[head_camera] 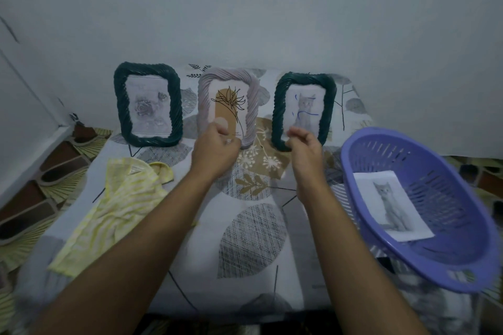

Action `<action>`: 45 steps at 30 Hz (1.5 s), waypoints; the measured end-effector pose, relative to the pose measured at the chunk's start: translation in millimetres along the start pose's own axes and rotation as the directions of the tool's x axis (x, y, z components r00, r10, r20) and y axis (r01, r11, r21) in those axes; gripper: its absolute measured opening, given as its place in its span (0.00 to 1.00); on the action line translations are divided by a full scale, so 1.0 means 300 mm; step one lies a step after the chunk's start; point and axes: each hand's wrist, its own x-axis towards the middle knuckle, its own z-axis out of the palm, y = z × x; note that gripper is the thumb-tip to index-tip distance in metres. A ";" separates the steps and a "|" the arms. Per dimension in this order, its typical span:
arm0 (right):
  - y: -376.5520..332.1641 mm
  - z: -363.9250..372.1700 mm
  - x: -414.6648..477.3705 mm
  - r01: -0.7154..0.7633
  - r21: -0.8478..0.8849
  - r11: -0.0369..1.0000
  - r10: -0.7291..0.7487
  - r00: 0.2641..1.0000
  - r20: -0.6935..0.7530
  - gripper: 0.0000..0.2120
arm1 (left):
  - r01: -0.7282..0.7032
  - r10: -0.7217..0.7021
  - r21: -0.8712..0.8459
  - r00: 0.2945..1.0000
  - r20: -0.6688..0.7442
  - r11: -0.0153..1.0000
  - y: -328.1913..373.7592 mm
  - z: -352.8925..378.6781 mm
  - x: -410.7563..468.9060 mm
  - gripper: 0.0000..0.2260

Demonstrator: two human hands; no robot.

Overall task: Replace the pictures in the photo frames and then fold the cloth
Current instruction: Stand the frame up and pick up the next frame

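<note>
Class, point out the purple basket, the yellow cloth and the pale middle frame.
purple basket point(446, 269): head view, front wall.
yellow cloth point(117, 198): head view, striped middle.
pale middle frame point(251, 106): head view, right side.

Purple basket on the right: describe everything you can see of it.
The basket is an oval tub of lilac-purple plastic with slotted walls, a thick rim and a handle cutout at its near end. It sits at the right edge of the table, looking tilted. A printed cat picture lies flat inside. Neither the left hand nor the right hand touches it.
</note>
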 end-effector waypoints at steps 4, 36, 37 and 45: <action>-0.054 -0.045 0.060 -0.009 -0.032 0.999 0.007 0.997 -0.082 0.18 | -0.143 0.137 0.020 0.973 0.185 0.990 0.095 0.065 0.004 0.15; -0.069 0.003 0.094 -0.109 -0.027 0.994 0.100 0.968 -0.231 0.24 | -0.017 0.073 -0.204 0.960 0.269 0.979 0.180 0.138 0.006 0.23; -0.070 0.002 0.066 -0.117 -0.009 0.993 0.112 0.969 -0.221 0.23 | -0.021 0.079 -0.213 0.960 0.269 0.977 0.171 0.121 -0.013 0.23; -0.059 0.031 -0.154 -0.179 0.000 0.984 0.177 0.972 -0.154 0.31 | -0.108 0.182 -0.257 0.941 0.286 0.960 0.083 -0.059 -0.201 0.24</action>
